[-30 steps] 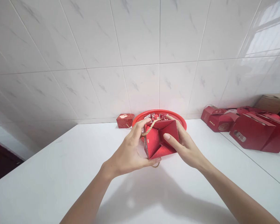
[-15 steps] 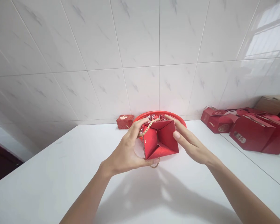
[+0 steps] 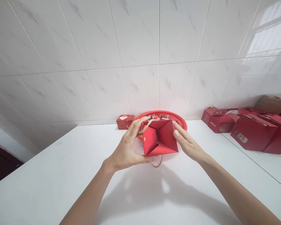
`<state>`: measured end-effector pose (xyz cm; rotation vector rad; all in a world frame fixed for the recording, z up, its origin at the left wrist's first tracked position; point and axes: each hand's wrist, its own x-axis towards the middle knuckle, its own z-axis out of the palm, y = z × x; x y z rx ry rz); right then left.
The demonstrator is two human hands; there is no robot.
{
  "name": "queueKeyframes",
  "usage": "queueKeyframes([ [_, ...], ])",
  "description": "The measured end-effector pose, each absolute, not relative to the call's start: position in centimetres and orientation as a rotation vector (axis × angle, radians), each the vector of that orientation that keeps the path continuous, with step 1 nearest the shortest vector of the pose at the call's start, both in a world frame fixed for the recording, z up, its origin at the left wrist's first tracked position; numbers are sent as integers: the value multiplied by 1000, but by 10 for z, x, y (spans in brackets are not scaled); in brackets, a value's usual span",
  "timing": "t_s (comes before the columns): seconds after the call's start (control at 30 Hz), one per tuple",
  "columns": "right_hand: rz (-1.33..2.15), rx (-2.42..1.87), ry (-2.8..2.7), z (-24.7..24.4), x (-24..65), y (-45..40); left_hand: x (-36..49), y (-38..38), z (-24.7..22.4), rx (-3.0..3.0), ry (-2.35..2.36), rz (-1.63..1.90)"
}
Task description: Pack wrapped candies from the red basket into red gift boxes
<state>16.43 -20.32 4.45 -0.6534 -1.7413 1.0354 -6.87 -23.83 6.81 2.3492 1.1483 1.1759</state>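
Note:
A small red paper box [image 3: 165, 134] with gold rope handles is held up above the white table, its folded inner panels facing me. My left hand [image 3: 128, 148] grips its left side, thumb below and fingers at the upper left by one rope. On the right side my right hand [image 3: 186, 142] holds the box, with the thumb against the edge and the other fingers partly hidden behind it. Behind the box sits a red plastic basket [image 3: 183, 123] holding small wrapped items [image 3: 154, 117], partly covered by the box and hands.
Left of the basket, a small red box [image 3: 124, 122] stands near the tiled wall [image 3: 140, 90]. Several red gift boxes [image 3: 253, 132] and a brown cardboard box [image 3: 271, 103] are at the right on the white table [image 3: 61, 175].
The right fingers have slid down and back along the box's side, uncovering more of the basket. The box has shifted slightly left, and the lower rope loop hangs wider.

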Motion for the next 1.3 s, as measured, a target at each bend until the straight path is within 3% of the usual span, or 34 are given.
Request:
queueKeyframes([
  [0.4,1172,-589,-1517,45,165,-204,-71,-228,59,2080,756,1215],
  [0.5,1149,-571,-1455,47,166,-205,-65,-225,62,1766,824,1305],
  [0.7,1156,-583,-1500,45,162,-208,-57,-222,65,1311,961,1106],
  [1.3,1241,-514,-1442,48,159,-214,-67,-207,43,872,702,1210],
])
